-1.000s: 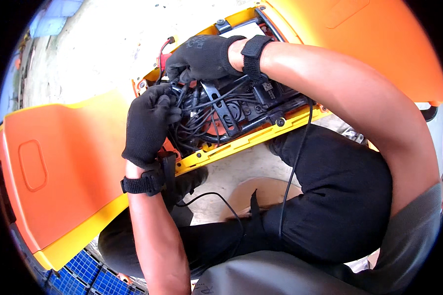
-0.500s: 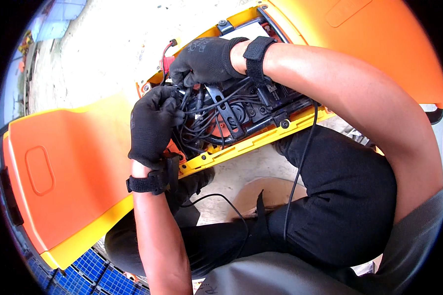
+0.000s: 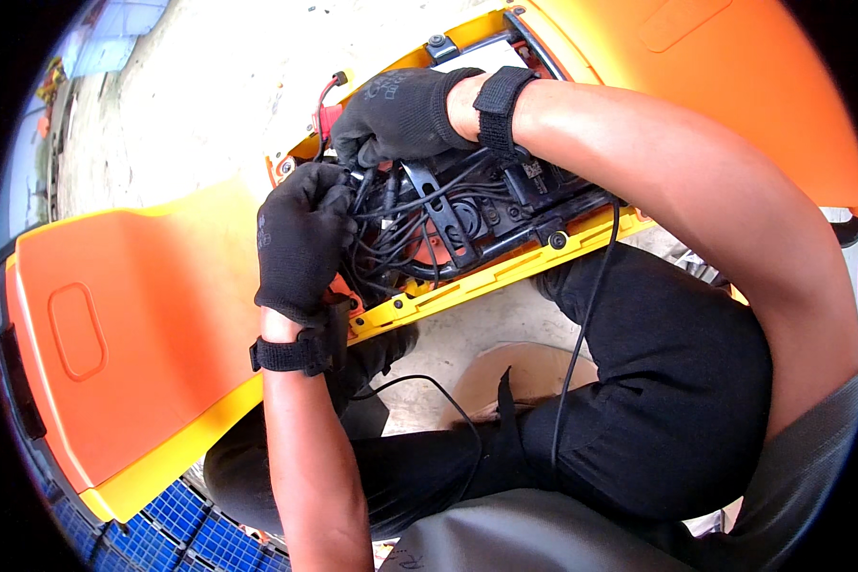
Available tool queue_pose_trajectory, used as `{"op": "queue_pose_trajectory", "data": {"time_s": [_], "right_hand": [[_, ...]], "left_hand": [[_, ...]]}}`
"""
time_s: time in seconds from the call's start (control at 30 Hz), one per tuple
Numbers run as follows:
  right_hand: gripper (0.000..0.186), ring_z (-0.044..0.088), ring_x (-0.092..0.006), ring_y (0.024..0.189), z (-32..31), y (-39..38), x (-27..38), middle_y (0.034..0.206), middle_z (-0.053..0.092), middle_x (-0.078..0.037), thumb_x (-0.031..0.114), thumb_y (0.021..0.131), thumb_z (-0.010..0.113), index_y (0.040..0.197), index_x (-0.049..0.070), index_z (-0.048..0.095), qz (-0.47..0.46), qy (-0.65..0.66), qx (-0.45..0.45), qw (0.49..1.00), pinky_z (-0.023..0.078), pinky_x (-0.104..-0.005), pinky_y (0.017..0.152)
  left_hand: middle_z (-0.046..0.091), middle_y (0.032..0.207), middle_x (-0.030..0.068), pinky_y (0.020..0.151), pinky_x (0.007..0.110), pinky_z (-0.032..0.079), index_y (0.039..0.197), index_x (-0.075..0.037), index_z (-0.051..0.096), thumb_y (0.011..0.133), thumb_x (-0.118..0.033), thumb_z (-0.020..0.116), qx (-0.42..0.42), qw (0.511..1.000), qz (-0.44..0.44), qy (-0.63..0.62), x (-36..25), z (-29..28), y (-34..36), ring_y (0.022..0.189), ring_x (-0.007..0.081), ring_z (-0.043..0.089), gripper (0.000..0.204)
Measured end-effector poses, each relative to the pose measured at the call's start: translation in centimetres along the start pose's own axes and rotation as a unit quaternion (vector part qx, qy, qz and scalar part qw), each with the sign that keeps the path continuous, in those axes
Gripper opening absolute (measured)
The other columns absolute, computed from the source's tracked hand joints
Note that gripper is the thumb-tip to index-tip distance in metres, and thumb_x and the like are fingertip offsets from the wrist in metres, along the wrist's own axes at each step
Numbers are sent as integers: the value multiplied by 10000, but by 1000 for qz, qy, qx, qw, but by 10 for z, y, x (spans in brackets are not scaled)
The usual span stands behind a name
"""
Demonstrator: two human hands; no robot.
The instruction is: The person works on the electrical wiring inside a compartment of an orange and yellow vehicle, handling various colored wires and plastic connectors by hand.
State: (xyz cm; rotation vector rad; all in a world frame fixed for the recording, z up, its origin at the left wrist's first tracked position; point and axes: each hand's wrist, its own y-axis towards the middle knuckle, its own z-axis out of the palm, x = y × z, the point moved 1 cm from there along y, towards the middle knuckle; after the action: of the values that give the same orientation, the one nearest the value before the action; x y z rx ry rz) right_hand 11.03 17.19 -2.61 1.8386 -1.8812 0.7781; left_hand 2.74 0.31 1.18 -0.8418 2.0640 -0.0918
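Down over the crouching person's black-trousered knees (image 3: pixel 658 400), the gloved left hand (image 3: pixel 300 238) pinches a bundle of black wires (image 3: pixel 391 229) aside inside the orange machine's open bay (image 3: pixel 477 214), while beyond it the gloved right hand (image 3: pixel 400 114) curls around a small connector at the bundle's upper end, seemingly to steady it.

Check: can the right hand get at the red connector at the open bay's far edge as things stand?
Probably yes. The right hand lies over the wire bundle, its fingertips right beside the red connector, nothing between them.
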Motion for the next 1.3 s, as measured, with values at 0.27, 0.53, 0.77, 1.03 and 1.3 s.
{"op": "queue_pose_trajectory", "data": {"time_s": [0.27, 0.53, 0.77, 1.03, 1.3], "right_hand": [[202, 670, -257, 917, 0, 3, 1, 962, 708, -99, 132, 856, 637, 1050, 111, 692, 15, -3, 5, 1000, 501, -378, 853], [200, 669, -274, 917, 0, 3, 2, 946, 708, -95, 138, 845, 643, 1037, 114, 693, -2, -39, 10, 999, 505, -380, 861], [174, 670, -281, 915, 2, 5, 0, 936, 710, -95, 134, 851, 640, 1012, 111, 701, 3, -48, 6, 999, 508, -392, 862], [180, 668, -287, 898, 3, 7, -3, 922, 702, -114, 134, 845, 631, 1008, 99, 699, -16, -67, 13, 998, 508, -396, 847], [148, 669, -297, 839, 2, 7, -4, 862, 698, -112, 134, 839, 634, 969, 92, 693, -25, -55, 17, 998, 512, -402, 820]], "left_hand": [[656, 738, 178, 643, 359, 493, 901, 19, 673, 846, -72, 647, -31, 996, 60, 63, 12, 0, 4, 648, 256, 634, 110], [654, 771, 210, 663, 371, 493, 909, 20, 672, 843, -78, 649, -30, 986, 97, 135, 0, -2, 1, 693, 317, 644, 120], [653, 794, 228, 679, 390, 498, 898, 25, 667, 849, -76, 636, -37, 984, 111, 136, 3, 0, 3, 742, 363, 653, 116], [659, 822, 220, 692, 407, 504, 903, 10, 662, 829, -61, 637, -38, 981, 118, 147, 7, 2, 3, 774, 376, 654, 106], [657, 813, 222, 683, 406, 504, 897, 22, 658, 837, -55, 628, -40, 974, 126, 186, 3, 3, 5, 766, 379, 654, 102]]}}
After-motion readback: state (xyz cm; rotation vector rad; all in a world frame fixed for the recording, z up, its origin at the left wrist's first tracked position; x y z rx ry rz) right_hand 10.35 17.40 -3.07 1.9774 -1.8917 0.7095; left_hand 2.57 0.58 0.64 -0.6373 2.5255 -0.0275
